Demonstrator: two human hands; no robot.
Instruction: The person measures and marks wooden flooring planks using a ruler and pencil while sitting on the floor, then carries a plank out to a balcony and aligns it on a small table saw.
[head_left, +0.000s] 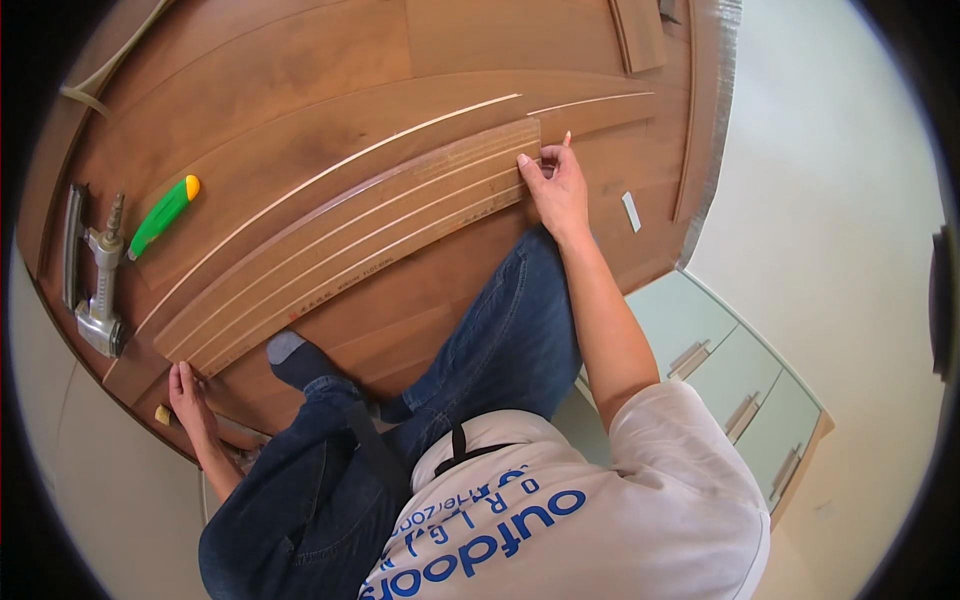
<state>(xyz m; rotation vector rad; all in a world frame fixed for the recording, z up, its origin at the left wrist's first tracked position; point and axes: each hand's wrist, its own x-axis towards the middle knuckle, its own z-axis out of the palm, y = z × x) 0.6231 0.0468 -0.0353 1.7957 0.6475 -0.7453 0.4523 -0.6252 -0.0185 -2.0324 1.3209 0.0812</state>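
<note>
Plank point(350, 240), brown, grooved face up: held slantwise over the wooden floor point(300, 60) before the folded legs point(490, 320), both ends attended by hands, presumably so that its length is kept from swinging. Right hand point(558, 195): closed on the plank's right end, thumb laid on the grooved face; a slim pencil-like stick point(567, 138) seems to be held too, perhaps to spare its being set down. Left hand point(190, 400): fingertips drawn together at the left end; whether pinched or merely steadied cannot be told. Green knife point(165, 215) and metal tool point(103, 280): placed leftward, probably for reach without obstruction.
</note>
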